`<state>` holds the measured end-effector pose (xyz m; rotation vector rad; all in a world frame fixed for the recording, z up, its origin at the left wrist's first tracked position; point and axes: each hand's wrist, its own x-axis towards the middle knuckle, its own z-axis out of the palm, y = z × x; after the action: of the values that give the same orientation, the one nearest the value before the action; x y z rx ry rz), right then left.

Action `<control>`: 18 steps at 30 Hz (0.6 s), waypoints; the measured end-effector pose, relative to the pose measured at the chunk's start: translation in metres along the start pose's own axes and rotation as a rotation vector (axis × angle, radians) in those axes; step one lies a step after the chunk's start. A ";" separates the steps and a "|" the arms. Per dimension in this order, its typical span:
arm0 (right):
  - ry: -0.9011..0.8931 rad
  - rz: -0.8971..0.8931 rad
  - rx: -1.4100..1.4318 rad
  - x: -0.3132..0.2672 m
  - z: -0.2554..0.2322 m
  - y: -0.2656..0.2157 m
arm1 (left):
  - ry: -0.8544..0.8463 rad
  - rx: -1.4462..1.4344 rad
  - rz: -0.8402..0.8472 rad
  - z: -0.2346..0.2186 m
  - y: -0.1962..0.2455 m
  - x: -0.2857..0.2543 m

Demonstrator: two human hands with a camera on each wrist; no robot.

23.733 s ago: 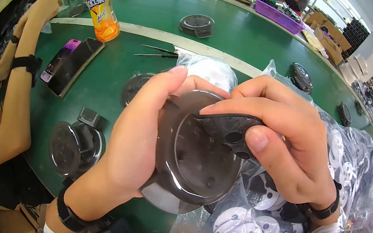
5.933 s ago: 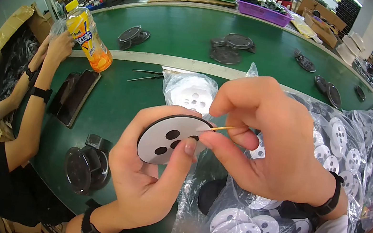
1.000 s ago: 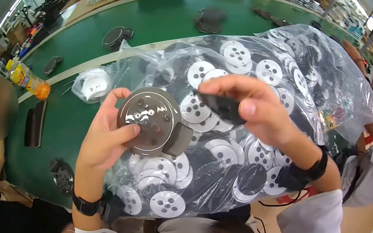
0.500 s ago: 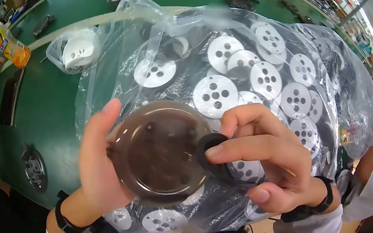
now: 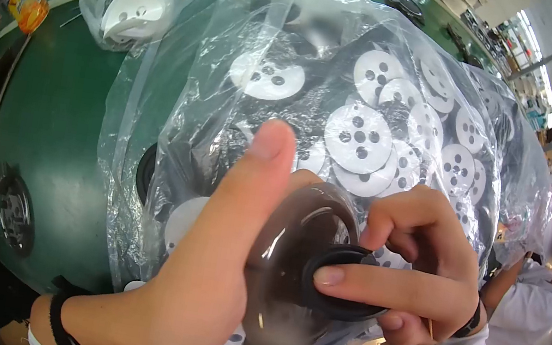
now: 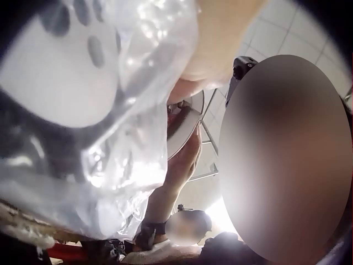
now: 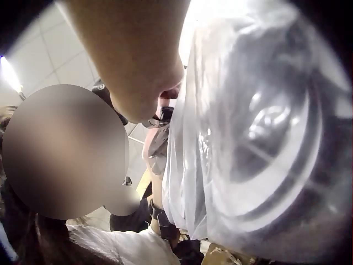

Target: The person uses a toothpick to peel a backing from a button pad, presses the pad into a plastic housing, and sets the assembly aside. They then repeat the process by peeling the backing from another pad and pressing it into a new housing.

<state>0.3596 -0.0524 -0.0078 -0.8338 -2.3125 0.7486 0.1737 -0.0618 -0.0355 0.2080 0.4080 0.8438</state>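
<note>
In the head view my left hand grips a smoky see-through round plastic housing, its thumb pointing up along the near side. My right hand holds a black round pad with a raised rim against the housing's right side, the index finger lying across it. A thin wooden stick pokes out among the right hand's lower fingers. Both hands are over a clear plastic bag of white discs with dark holes. Each wrist view shows mostly bag film and part of a hand or arm.
At the left, a dark round housing lies on the green table. Farther back are a small bag of white discs, a drink bottle and more dark housings. Another person's sleeve is at the right.
From a second ago, the housing has turned more edge-on and come lower and right. The black pad has moved from apart to overlapping it. Earlier, the hands worked a stick at a white-faced disc.
</note>
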 end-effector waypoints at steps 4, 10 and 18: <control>0.002 0.053 -0.053 0.000 0.003 -0.007 | 0.046 -0.110 -0.127 0.007 0.007 -0.002; 0.005 0.052 -0.141 0.000 0.004 -0.010 | -0.035 0.027 -0.011 0.008 0.000 0.000; 0.028 0.034 -0.476 0.002 0.010 -0.031 | 0.143 0.155 -0.012 0.019 0.004 -0.005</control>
<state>0.3399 -0.0738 0.0064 -1.0787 -2.4930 0.1900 0.1760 -0.0637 -0.0155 0.2894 0.6095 0.8188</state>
